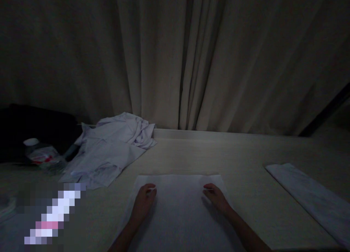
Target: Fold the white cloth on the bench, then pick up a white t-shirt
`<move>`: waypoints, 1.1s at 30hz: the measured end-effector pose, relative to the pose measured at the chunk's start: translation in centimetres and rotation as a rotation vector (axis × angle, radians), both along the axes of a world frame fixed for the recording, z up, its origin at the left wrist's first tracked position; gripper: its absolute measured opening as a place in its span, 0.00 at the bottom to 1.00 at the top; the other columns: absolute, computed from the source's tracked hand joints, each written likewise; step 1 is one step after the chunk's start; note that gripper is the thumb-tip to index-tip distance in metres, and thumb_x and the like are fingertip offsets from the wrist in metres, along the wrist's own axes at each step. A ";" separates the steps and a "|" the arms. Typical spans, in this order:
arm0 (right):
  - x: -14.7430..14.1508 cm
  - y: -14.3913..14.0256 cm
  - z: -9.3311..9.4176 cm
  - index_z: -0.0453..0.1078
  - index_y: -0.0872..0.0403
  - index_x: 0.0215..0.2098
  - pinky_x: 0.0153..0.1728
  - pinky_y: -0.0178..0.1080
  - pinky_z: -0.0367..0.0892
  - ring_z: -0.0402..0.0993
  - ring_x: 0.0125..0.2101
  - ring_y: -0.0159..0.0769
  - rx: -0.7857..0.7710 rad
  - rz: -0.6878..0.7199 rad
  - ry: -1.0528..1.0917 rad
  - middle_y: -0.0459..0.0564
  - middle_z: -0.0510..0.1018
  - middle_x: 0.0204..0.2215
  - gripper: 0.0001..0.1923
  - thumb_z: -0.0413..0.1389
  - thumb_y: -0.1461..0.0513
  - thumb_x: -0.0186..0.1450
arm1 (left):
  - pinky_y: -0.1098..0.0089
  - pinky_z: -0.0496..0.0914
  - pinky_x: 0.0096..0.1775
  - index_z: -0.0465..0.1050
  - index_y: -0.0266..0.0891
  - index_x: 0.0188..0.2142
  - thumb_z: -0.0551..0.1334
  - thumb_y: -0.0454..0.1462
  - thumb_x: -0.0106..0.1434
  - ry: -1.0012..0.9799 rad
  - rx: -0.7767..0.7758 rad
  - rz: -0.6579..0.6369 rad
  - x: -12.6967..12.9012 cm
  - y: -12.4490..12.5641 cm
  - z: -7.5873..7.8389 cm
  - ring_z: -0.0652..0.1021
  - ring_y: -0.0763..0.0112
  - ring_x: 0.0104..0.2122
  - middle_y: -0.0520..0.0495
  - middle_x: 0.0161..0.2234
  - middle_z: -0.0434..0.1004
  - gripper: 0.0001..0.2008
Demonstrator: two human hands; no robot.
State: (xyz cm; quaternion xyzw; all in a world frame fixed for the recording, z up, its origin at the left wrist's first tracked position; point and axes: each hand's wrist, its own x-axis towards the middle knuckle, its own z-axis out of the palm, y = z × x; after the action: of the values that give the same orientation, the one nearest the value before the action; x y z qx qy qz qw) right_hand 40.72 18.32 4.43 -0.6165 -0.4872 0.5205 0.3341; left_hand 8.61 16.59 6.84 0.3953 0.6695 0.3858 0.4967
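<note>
A flat white cloth [179, 208] lies spread on the pale table [218, 153] right in front of me. My left hand [143, 202] rests on its left part, fingers curled down onto the fabric near the far edge. My right hand [216, 197] lies on the right part, fingers also bent against the cloth. Whether either hand pinches the fabric is too dim to tell.
A crumpled white shirt [109, 150] lies at the back left. A plastic bottle [42, 155] lies left of it beside a dark bag [32, 124]. A folded white cloth [308, 195] sits at the right. Curtains [191, 62] hang behind the table.
</note>
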 end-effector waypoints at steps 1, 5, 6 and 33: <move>-0.3 0.1 -0.4 0.65 0.52 0.41 0.53 0.55 0.60 0.68 0.50 0.49 -0.045 -0.050 0.080 0.60 0.72 0.49 0.26 0.54 0.45 0.51 | 0.55 0.67 0.52 0.66 0.41 0.43 0.58 0.45 0.54 -0.132 -0.058 0.048 0.0 0.3 -0.4 0.69 0.55 0.54 0.38 0.55 0.66 0.18; -1.1 0.4 -2.1 0.61 0.51 0.38 0.42 0.50 0.70 0.76 0.39 0.43 -0.142 -0.217 0.351 0.55 0.78 0.36 0.20 0.52 0.47 0.54 | 0.59 0.73 0.41 0.65 0.38 0.38 0.58 0.44 0.55 -0.494 -0.278 0.068 0.0 0.5 -1.9 0.79 0.59 0.40 0.36 0.43 0.76 0.14; -0.9 0.6 -2.4 0.61 0.51 0.36 0.42 0.48 0.70 0.76 0.39 0.42 -0.145 -0.259 0.407 0.54 0.78 0.35 0.19 0.54 0.48 0.53 | 0.60 0.73 0.41 0.64 0.38 0.38 0.59 0.43 0.55 -0.625 -0.320 0.102 -0.2 0.5 -2.1 0.79 0.60 0.40 0.37 0.43 0.76 0.13; 1.0 -6.5 -7.5 0.47 0.50 0.63 0.60 0.52 0.49 0.45 0.63 0.45 0.618 0.207 -1.161 0.55 0.51 0.63 0.30 0.42 0.49 0.66 | 0.49 0.54 0.58 0.57 0.41 0.59 0.52 0.49 0.61 1.453 0.582 -0.254 -2.1 -7.0 -9.5 0.57 0.50 0.61 0.35 0.61 0.57 0.29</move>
State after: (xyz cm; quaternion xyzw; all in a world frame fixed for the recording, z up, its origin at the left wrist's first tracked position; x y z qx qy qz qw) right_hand 41.68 11.77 -3.10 -0.6226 -0.7715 -0.0300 0.1273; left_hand 6.52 9.63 -2.67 0.7354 0.6482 0.1309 -0.1478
